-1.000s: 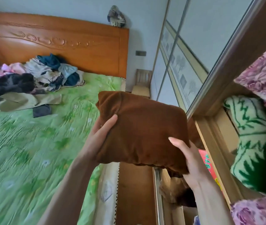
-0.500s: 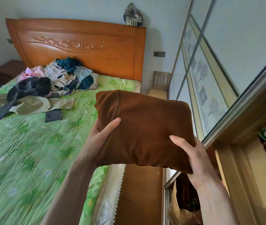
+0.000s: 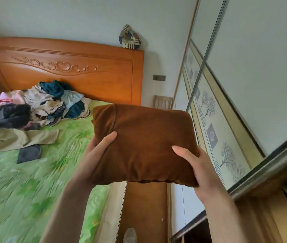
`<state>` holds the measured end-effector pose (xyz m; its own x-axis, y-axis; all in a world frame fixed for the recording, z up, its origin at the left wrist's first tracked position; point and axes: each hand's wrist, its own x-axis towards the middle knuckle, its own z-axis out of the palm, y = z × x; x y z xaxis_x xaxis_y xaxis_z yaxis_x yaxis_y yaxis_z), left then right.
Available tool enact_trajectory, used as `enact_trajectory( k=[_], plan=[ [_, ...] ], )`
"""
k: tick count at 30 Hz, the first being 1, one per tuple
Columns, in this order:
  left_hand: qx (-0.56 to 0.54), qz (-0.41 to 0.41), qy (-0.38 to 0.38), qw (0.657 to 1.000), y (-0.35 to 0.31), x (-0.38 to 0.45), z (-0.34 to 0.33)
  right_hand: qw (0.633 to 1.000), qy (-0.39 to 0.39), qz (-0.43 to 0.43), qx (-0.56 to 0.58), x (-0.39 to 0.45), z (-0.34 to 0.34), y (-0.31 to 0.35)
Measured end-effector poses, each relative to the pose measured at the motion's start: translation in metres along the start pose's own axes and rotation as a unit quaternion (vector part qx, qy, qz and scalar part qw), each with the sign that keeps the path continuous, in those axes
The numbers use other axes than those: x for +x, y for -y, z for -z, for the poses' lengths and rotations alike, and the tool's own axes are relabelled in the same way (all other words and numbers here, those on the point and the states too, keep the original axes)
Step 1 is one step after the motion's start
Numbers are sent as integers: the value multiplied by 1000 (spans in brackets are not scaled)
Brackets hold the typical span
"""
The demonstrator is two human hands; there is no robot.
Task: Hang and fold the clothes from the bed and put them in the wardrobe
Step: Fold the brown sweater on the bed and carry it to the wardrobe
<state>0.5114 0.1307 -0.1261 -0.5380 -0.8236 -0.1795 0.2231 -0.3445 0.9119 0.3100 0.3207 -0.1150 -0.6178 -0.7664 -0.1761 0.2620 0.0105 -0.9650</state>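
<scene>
Folded rust-brown fleece garment (image 3: 144, 144) held up in mid-air betw. both hands, over bed edge. Left hand (image 3: 95, 155) grasps its left side, thumb on top, fingers underneath. Right hand (image 3: 197, 165) grasps right side likewise. Heap of mixed unfolded clothes (image 3: 39, 104) lies well left of left fingers, on green-sheeted bed (image 3: 25, 190). Wardrobe w/ sliding tree-print doors (image 3: 226, 137) just right of right fingers.

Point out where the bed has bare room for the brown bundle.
Bare green sheet runs from the dark cloth toward the near mattress edge. Crowded: the clothes pile by the headboard, with beige trousers below.
</scene>
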Motion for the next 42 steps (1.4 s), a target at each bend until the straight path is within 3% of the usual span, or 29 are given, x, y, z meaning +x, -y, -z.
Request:
enact_trajectory(
  k=[12, 19, 24, 34, 39, 42],
  plan=[
    [-5, 39, 19, 999, -33, 233, -46, 1000, -31, 2, 3, 214, -8, 60],
    [-5, 74, 37, 997, -29, 340, -78, 998, -58, -5, 3, 314, 10, 73],
    [3, 100, 95, 990, -23, 414, -100, 998, -68, -1, 7, 382, 26, 82],
    [-11, 110, 106, 988, -20, 541, -172, 990, -131, 38, -45, 493, 63, 124],
    [-32, 114, 119, 986, -20, 581, -189, 965, -201, 82, -149, 524, 68, 133],
    [-30, 119, 132, 984, -23, 602, -198, 902, -285, 164, -279, 534, 69, 136]
  ],
)
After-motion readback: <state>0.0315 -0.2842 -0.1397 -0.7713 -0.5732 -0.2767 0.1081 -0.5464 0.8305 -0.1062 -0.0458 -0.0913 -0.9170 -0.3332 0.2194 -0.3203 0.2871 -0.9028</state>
